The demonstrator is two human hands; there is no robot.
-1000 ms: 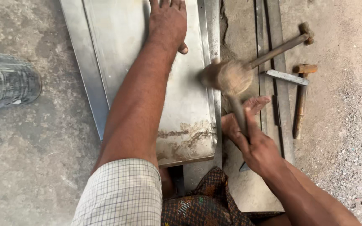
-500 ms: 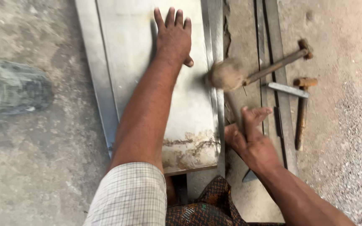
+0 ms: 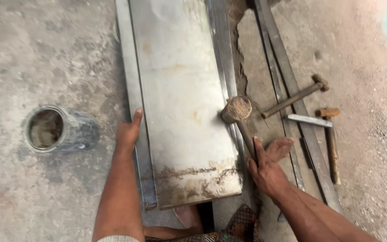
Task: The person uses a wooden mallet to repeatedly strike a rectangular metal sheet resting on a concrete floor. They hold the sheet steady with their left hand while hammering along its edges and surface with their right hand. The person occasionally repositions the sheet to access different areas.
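A long sheet of bare metal (image 3: pixel 180 103) lies on the concrete floor, stained brown at its near end. My left hand (image 3: pixel 128 132) grips the sheet's folded left edge, fingers along the rim. In my right hand (image 3: pixel 267 168) I hold the handle of a wooden mallet (image 3: pixel 237 110). The mallet's round head rests at the sheet's right edge.
A metal can (image 3: pixel 52 129) lies on its side to the left. Right of the sheet run long metal strips (image 3: pixel 287 89), with a hammer (image 3: pixel 294 97), a second hammer (image 3: pixel 331 139) and a flat chisel (image 3: pixel 309 120) beside them. A bare foot (image 3: pixel 185 216) shows under the near end.
My left hand came off the top of the sheet and moved back to its left edge. The mallet head dropped lower onto the right edge. The view shifted, showing the can fully.
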